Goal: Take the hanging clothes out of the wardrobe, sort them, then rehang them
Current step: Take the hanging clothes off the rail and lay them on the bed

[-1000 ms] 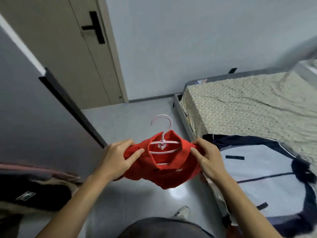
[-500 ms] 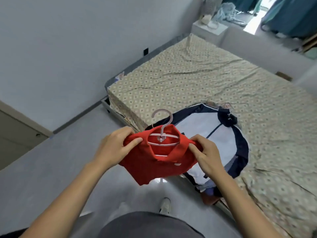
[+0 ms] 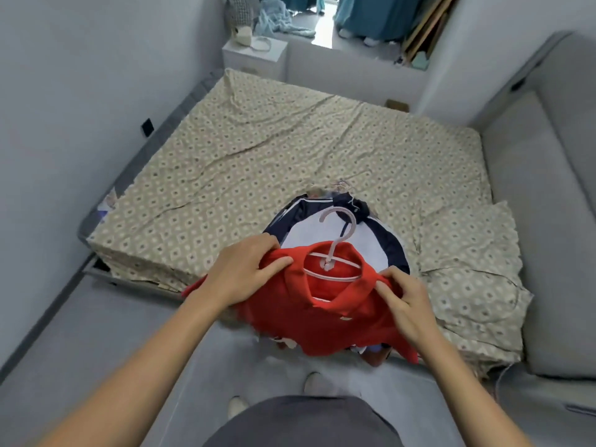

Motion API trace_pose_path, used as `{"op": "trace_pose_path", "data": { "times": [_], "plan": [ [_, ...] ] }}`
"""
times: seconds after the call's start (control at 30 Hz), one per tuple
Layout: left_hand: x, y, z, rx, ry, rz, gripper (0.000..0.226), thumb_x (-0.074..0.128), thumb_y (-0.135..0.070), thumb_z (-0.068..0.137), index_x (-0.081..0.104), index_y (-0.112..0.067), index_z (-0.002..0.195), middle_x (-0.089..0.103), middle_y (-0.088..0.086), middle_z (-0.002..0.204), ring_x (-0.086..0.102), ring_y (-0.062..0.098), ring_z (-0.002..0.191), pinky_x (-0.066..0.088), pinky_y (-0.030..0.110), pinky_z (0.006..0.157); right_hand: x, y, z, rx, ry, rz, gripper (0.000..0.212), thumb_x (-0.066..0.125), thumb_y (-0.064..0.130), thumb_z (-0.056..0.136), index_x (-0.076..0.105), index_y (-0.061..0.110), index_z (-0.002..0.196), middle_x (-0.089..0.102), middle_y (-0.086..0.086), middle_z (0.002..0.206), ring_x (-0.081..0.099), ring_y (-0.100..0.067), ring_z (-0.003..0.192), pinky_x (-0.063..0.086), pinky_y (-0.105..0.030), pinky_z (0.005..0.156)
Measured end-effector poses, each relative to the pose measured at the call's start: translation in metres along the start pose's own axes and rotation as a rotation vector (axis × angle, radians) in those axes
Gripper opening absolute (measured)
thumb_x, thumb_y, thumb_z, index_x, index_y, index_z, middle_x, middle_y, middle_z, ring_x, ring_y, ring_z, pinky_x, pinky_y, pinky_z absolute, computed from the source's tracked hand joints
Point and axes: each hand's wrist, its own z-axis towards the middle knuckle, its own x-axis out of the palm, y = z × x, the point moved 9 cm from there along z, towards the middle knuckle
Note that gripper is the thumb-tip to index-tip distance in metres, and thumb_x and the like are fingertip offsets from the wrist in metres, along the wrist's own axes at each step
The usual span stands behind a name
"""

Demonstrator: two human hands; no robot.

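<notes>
A red collared shirt (image 3: 322,317) on a pale pink plastic hanger (image 3: 338,240) is held over the near edge of the bed (image 3: 258,150). My left hand (image 3: 245,272) grips its left shoulder. My right hand (image 3: 403,304) pinches its right shoulder by the collar. Under it, on the patterned sheet, lies a white and navy jacket (image 3: 380,233) on top of other clothes, partly hidden by the red shirt. The wardrobe is out of view.
A grey upholstered bench or headboard (image 3: 548,221) runs along the bed's right side. A white bedside cabinet (image 3: 254,56) stands at the far corner, with teal curtains (image 3: 371,14) behind. Grey floor (image 3: 96,333) lies to my left; my feet are below.
I have turned from the door and wardrobe side to face the bed. Both hands have carried the red shirt on its hanger over the jacket lying there, keeping the same grip.
</notes>
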Motion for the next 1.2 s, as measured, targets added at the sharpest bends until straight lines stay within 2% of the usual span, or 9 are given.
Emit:
{"op": "trace_pose_path", "data": {
  "times": [0.17, 0.3, 0.5, 0.6, 0.7, 0.77, 0.87, 1.0, 1.2],
  "plan": [
    [0.026, -0.008, 0.075, 0.084, 0.057, 0.011, 0.036, 0.040, -0.069, 0.098, 0.053, -0.036, 0.094, 0.058, -0.015, 0.092, 0.054, 0.008, 0.087, 0.046, 0.036, 0.073, -0.026, -0.031, 0.028, 0.095, -0.094, 0.008, 0.017, 0.069, 0.013, 0.097, 0.067, 0.026, 0.087, 0.069, 0.009, 0.084, 0.062, -0.010, 0.080, 0.046, -0.032, 0.075],
    [0.067, -0.001, 0.147, 0.095, 0.090, 0.033, 0.033, 0.040, -0.062, 0.102, 0.054, -0.032, 0.098, 0.057, -0.012, 0.097, 0.054, 0.011, 0.093, 0.047, 0.038, 0.075, -0.043, -0.076, 0.083, 0.159, -0.123, 0.002, 0.015, 0.069, 0.015, 0.097, 0.067, 0.025, 0.085, 0.068, 0.010, 0.081, 0.060, -0.008, 0.076, 0.047, -0.034, 0.074],
    [0.150, 0.037, 0.265, 0.000, 0.209, 0.105, 0.042, 0.031, -0.051, 0.100, 0.059, -0.021, 0.109, 0.059, 0.002, 0.104, 0.056, 0.026, 0.101, 0.048, 0.047, 0.085, -0.046, -0.172, 0.202, 0.298, -0.060, -0.042, 0.014, 0.069, 0.026, 0.095, 0.064, 0.029, 0.082, 0.067, 0.015, 0.080, 0.061, -0.005, 0.077, 0.048, -0.037, 0.073],
    [0.190, 0.061, 0.313, -0.087, 0.245, 0.165, 0.031, 0.041, -0.040, 0.100, 0.059, -0.018, 0.113, 0.056, 0.006, 0.107, 0.056, 0.032, 0.103, 0.049, 0.048, 0.083, -0.037, -0.218, 0.262, 0.343, 0.002, -0.107, 0.012, 0.066, 0.030, 0.095, 0.064, 0.029, 0.083, 0.066, 0.013, 0.080, 0.061, -0.011, 0.081, 0.049, -0.040, 0.074],
    [0.216, 0.083, 0.347, -0.211, 0.257, 0.206, 0.030, 0.058, -0.022, 0.096, 0.059, -0.016, 0.126, 0.053, 0.009, 0.117, 0.053, 0.034, 0.113, 0.048, 0.047, 0.085, -0.028, -0.262, 0.314, 0.398, 0.052, -0.196, 0.008, 0.061, 0.029, 0.098, 0.067, 0.028, 0.104, 0.063, 0.009, 0.097, 0.060, -0.022, 0.102, 0.048, -0.041, 0.083],
    [0.221, 0.092, 0.358, -0.302, 0.253, 0.206, 0.037, 0.060, -0.024, 0.095, 0.058, -0.015, 0.130, 0.053, 0.010, 0.120, 0.053, 0.034, 0.114, 0.048, 0.046, 0.086, -0.022, -0.280, 0.342, 0.415, 0.093, -0.293, 0.030, 0.055, 0.028, 0.101, 0.061, 0.019, 0.129, 0.061, -0.003, 0.118, 0.052, -0.028, 0.121, 0.047, -0.045, 0.097],
    [0.214, 0.100, 0.352, -0.369, 0.240, 0.195, 0.041, 0.058, -0.030, 0.095, 0.057, -0.016, 0.133, 0.055, 0.009, 0.122, 0.055, 0.033, 0.113, 0.050, 0.047, 0.085, -0.005, -0.265, 0.377, 0.320, 0.133, -0.334, 0.038, 0.055, 0.028, 0.102, 0.056, 0.015, 0.137, 0.057, -0.009, 0.133, 0.046, -0.030, 0.128, 0.043, -0.046, 0.106],
    [0.181, 0.121, 0.307, -0.498, 0.190, 0.195, 0.053, 0.042, -0.041, 0.091, 0.055, -0.017, 0.137, 0.055, 0.007, 0.120, 0.056, 0.031, 0.110, 0.051, 0.048, 0.084, 0.036, -0.206, 0.400, 0.105, 0.232, -0.334, 0.041, 0.057, 0.030, 0.102, 0.054, 0.016, 0.140, 0.056, -0.006, 0.135, 0.045, -0.028, 0.132, 0.042, -0.049, 0.110],
    [0.106, 0.143, 0.204, -0.675, 0.006, 0.290, 0.061, 0.037, -0.049, 0.095, 0.049, -0.023, 0.148, 0.054, 0.003, 0.134, 0.053, 0.027, 0.122, 0.044, 0.046, 0.093, 0.117, -0.094, 0.382, -0.234, 0.433, -0.368, 0.052, 0.057, 0.037, 0.100, 0.050, 0.018, 0.147, 0.055, -0.005, 0.141, 0.046, -0.028, 0.133, 0.042, -0.048, 0.111]
  ]
}}
